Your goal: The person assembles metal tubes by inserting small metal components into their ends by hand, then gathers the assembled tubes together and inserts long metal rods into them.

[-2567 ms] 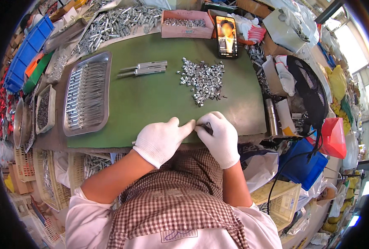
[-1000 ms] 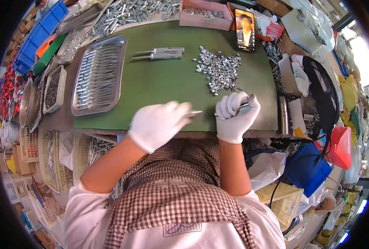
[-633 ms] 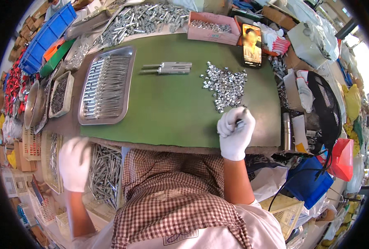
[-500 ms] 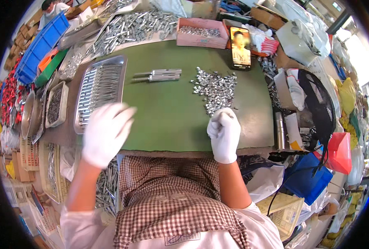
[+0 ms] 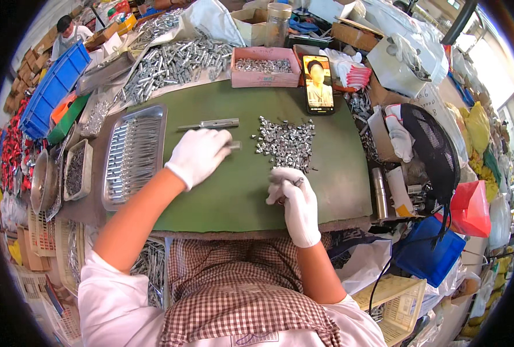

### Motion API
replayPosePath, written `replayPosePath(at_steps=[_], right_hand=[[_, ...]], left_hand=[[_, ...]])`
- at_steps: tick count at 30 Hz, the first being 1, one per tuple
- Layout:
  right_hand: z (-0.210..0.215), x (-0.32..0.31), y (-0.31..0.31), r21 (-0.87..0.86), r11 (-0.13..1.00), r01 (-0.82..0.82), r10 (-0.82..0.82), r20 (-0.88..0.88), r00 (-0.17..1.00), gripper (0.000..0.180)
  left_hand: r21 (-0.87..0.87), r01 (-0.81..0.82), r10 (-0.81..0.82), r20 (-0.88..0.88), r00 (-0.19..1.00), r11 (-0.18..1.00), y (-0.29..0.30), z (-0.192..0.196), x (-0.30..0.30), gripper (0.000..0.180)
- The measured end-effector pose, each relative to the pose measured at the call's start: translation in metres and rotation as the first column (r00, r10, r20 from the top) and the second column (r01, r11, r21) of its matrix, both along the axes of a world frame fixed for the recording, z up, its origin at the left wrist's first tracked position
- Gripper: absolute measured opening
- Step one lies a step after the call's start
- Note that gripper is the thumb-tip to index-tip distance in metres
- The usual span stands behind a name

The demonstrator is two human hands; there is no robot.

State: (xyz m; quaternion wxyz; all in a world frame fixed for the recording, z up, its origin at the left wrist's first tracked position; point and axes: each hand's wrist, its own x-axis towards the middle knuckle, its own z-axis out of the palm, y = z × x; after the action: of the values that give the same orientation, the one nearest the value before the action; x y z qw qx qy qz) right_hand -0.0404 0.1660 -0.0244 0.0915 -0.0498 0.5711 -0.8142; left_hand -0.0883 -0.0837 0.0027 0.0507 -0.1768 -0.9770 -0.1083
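My left hand [image 5: 199, 155], in a white glove, hovers over the green mat [image 5: 234, 196] just below a few long metal rods [image 5: 211, 124]. A short metal pin [image 5: 234, 146] sticks out of its closed fingers. My right hand [image 5: 296, 202], also gloved, rests on the mat at the near edge of a heap of small silver parts [image 5: 286, 141]. It pinches one small metal part [image 5: 298, 182] between thumb and fingers.
A metal tray [image 5: 113, 191] filled with rods lies left of the mat. Behind it are a heap of metal tubes [image 5: 176, 61], a pink box of parts [image 5: 265, 68], a phone [image 5: 319, 85] and a blue crate [image 5: 54, 89]. A black fan [image 5: 436, 150] and boxes crowd the right side.
My left hand went down to the bins at my left, then came back up over the mat below the long rods with a pin. My right hand stayed by the heap.
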Motion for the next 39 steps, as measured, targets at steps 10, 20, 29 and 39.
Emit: replayPosePath(at_steps=[10,20,29,39], right_hand=[[0.028,0.008,0.014,0.291,0.936,-0.198,0.135,0.221,0.966,0.032],[0.019,0.007,0.021,0.524,0.847,-0.087,0.091,0.019,0.996,0.014],[0.02,0.008,0.022,0.595,0.803,-0.037,0.127,-0.111,0.986,0.013],[0.018,0.002,0.031,0.688,0.725,0.023,0.127,-0.166,0.978,0.012]], left_hand=[[0.008,0.194,-0.193,-0.091,0.977,0.981,0.055,0.022,0.067,0.034],[0.216,0.117,-0.109,-0.046,0.993,0.969,0.051,0.012,0.078,0.032],[0.257,0.058,-0.047,-0.052,0.998,0.965,0.056,0.009,0.08,0.029],[0.132,0.05,-0.041,-0.069,0.997,0.99,0.062,0.007,0.088,0.025]])
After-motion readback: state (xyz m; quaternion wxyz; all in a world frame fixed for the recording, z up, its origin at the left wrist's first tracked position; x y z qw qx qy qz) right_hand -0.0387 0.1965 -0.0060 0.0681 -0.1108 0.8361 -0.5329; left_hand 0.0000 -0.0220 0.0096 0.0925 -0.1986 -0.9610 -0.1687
